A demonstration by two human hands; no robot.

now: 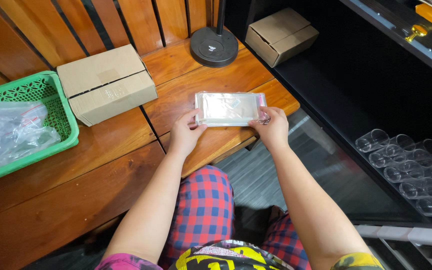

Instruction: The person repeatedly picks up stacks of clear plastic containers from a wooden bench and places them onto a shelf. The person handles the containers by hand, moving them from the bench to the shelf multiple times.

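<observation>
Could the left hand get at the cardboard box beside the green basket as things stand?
Probably yes: the left hand holds the clear plastic packet, and only bare wooden bench lies between it and the cardboard box.

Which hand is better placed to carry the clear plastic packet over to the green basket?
Left, probably. The left hand grips the clear packet's near-left corner, on the green basket's side; the right hand is farther.

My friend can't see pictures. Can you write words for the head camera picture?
Two hands, left hand and right hand, hold a flat clear plastic packet on a wooden bench. Nearby sit a cardboard box and a green basket.
</observation>
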